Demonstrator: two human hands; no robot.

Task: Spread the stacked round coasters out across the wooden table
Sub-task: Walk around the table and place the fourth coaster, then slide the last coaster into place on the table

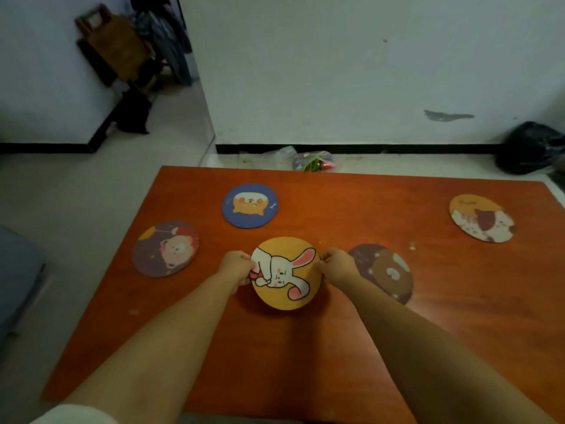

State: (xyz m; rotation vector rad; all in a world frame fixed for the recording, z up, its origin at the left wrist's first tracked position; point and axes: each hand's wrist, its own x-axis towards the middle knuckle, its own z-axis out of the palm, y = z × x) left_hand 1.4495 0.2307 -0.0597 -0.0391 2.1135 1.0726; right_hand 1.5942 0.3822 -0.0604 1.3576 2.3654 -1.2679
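A yellow rabbit coaster (286,272) is at the middle of the wooden table (443,301). My left hand (237,267) pinches its left edge and my right hand (337,266) pinches its right edge. Whether it rests on the table or is lifted, I cannot tell. A blue coaster with an orange animal (250,205) lies behind it. A purple bear coaster (166,248) lies at the left edge. A dark brown bear coaster (383,272) lies just right of my right hand. An orange cat coaster (481,217) lies at the far right.
Beyond the table's far edge, a clear plastic bag with colourful contents (312,162) lies on the floor by the white wall. A black bag (532,148) sits at the right. A grey cushion (15,270) is at the left.
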